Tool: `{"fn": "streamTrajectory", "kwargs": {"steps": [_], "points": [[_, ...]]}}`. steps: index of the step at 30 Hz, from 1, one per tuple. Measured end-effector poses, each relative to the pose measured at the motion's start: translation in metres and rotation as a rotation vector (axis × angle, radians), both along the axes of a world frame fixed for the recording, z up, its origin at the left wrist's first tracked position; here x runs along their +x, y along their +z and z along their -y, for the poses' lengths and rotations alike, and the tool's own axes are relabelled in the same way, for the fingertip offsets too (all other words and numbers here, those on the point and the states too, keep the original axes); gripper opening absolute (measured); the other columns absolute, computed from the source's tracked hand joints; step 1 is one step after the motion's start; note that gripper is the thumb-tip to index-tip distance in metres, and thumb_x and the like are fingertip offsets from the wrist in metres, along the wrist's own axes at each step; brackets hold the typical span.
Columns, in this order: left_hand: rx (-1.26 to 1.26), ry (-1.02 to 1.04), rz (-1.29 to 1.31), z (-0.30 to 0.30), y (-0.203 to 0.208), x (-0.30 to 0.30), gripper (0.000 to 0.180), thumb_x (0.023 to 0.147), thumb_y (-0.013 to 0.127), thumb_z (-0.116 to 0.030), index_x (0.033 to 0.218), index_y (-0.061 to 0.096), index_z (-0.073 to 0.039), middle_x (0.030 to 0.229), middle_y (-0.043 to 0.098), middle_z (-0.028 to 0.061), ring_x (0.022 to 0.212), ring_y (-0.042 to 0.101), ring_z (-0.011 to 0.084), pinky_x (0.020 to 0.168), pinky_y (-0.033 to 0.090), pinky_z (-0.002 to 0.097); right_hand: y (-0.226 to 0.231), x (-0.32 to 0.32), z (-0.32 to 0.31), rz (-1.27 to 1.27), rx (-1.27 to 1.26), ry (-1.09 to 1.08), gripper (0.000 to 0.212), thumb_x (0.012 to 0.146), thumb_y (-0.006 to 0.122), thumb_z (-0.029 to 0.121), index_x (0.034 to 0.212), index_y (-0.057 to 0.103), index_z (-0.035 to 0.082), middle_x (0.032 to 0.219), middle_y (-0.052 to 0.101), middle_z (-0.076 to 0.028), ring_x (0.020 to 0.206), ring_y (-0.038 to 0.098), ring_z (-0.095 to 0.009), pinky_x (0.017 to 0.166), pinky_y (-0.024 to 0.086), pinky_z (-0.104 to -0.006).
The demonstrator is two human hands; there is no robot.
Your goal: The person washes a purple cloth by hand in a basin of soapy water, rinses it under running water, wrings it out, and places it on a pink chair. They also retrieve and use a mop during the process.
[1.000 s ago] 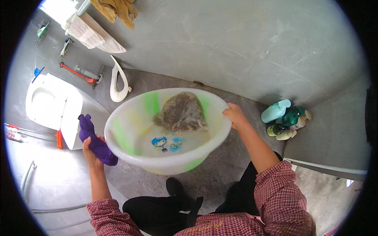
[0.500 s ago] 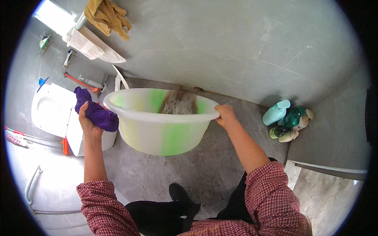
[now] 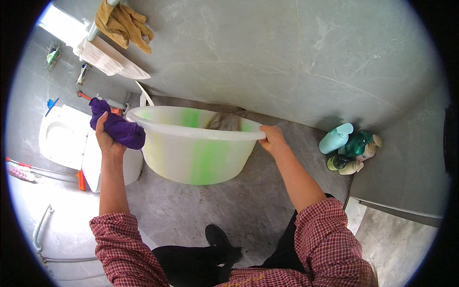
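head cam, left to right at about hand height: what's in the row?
Toilet → left hand gripping a purple cloth → white-and-green basin → right hand on the basin rim → cluster of bottles on the floor by the wall.

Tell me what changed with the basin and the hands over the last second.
The basin was lifted and tipped away from the person: a second ago its inside showed from above, now mainly its outer wall faces the camera. The brownish cloth inside has slid to the far side. Both grips stayed: left hand with the purple cloth at the rim, right hand on the opposite rim.
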State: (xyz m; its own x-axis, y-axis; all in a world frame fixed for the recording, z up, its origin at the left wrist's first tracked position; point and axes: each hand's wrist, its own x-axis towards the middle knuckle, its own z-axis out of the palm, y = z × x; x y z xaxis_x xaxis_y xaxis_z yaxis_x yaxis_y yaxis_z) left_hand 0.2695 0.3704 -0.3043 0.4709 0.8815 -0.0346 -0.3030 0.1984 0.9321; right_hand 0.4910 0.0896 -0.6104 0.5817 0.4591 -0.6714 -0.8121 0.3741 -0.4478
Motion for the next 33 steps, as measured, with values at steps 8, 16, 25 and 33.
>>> {"fn": "streamTrajectory", "kwargs": {"steps": [8, 16, 25, 33], "points": [[0.026, -0.106, 0.023, 0.001, 0.007, 0.037, 0.031, 0.077, 0.071, -0.021, 0.099, 0.056, -0.006, 0.083, 0.062, 0.0104, 0.072, 0.063, 0.0291, 0.075, 0.056, 0.0451, -0.006, 0.005, 0.005, -0.105, -0.026, 0.0, 0.009, 0.088, 0.056, 0.0, 0.089, 0.048, -0.003, 0.082, 0.05, -0.011, 0.059, 0.048, -0.015, 0.043, 0.04, -0.0275], [0.038, -0.161, 0.072, 0.041, 0.026, 0.105, 0.028, 0.078, 0.069, -0.016, 0.1, 0.054, -0.006, 0.082, 0.06, 0.0112, 0.076, 0.062, 0.0284, 0.076, 0.056, 0.0474, -0.027, 0.006, 0.015, -0.27, -0.013, 0.153, 0.011, 0.092, 0.051, 0.007, 0.083, 0.049, 0.002, 0.07, 0.044, -0.005, 0.049, 0.038, -0.01, 0.036, 0.031, -0.0229], [0.046, -0.299, 0.192, 0.089, 0.041, 0.164, 0.03, 0.076, 0.071, -0.016, 0.099, 0.054, -0.005, 0.085, 0.058, 0.0108, 0.081, 0.06, 0.0291, 0.082, 0.052, 0.0534, -0.019, 0.0, 0.017, -0.447, 0.001, 0.232, 0.018, 0.095, 0.047, 0.016, 0.082, 0.051, 0.004, 0.059, 0.039, -0.001, 0.041, 0.03, -0.006, 0.032, 0.021, -0.02], [-0.012, -0.302, 0.242, 0.112, 0.039, 0.192, 0.022, 0.075, 0.071, -0.013, 0.091, 0.056, -0.007, 0.084, 0.061, 0.0105, 0.079, 0.06, 0.0253, 0.076, 0.053, 0.0413, -0.025, -0.011, 0.026, -0.568, 0.029, 0.398, 0.02, 0.095, 0.049, 0.021, 0.082, 0.052, 0.007, 0.051, 0.04, 0.002, 0.037, 0.033, -0.004, 0.032, 0.018, -0.019]]}}
